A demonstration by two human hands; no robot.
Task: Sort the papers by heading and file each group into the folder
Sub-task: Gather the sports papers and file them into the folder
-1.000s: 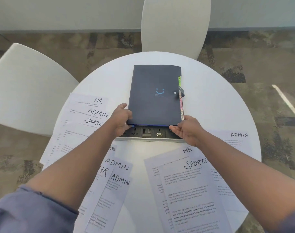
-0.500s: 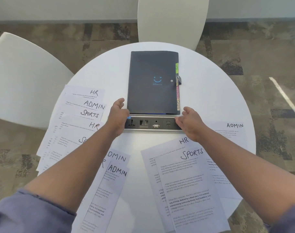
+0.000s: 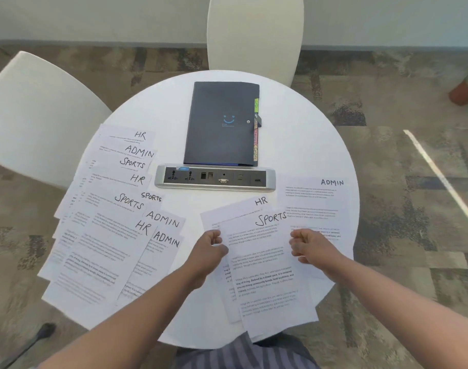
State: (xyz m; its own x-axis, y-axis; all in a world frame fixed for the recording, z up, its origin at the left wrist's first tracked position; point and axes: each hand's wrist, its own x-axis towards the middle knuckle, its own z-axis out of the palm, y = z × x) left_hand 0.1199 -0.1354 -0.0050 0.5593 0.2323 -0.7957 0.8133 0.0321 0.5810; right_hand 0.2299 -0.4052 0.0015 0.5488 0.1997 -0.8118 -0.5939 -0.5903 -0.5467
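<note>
Now sorting | left hand (image 3: 210,250) and right hand (image 3: 311,247) curled at SPORTS sheet (image 3: 265,265) edges, grip unclear | next: lift it, folder (image 3: 222,123) closed.

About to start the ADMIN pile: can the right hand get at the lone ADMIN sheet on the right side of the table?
Probably yes. The ADMIN sheet lies flat just beyond the right hand, uncovered apart from the edge under the SPORTS sheet.
</note>
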